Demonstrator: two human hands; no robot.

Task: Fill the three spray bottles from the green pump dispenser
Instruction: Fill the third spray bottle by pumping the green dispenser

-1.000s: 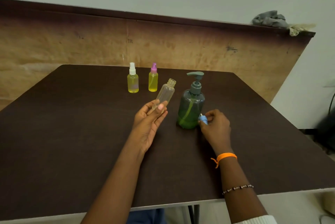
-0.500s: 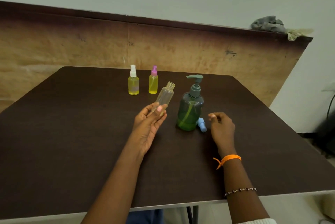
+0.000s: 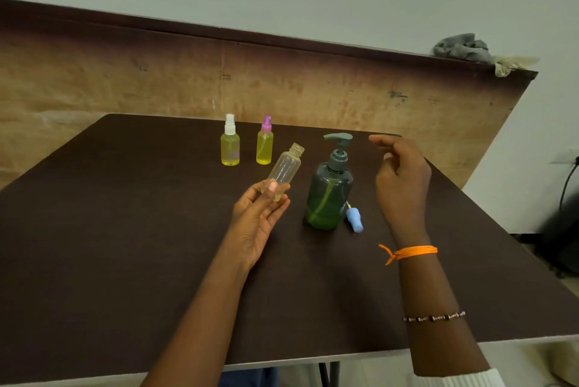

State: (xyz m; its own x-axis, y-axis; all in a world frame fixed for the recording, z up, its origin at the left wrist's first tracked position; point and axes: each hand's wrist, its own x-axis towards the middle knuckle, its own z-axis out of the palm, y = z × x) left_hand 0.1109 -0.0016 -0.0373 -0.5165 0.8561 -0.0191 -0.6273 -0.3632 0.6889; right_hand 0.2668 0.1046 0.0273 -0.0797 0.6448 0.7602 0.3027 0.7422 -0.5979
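Counter (image 3: 125, 245): dark and wide, with a brown board behind it.
Green pump dispenser (image 3: 329, 195): stands in the middle.
Right hand (image 3: 402, 179): has lifted off the blue cap (image 3: 354, 219) to beside the pump top; fingers loose, holding nothing.
Left hand (image 3: 260, 217): fingers still pinch the open empty bottle (image 3: 283, 172), tilted by the pump.
Two yellow bottles (image 3: 230, 148): full, capped, at the far side.
Meaning: I think pumping comes next.

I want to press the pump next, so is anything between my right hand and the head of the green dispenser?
Nothing visible is. The right hand is raised beside the green pump dispenser, with bare air between its fingers and the pump head. The blue spray cap lies low on the table by the base, out of that path.
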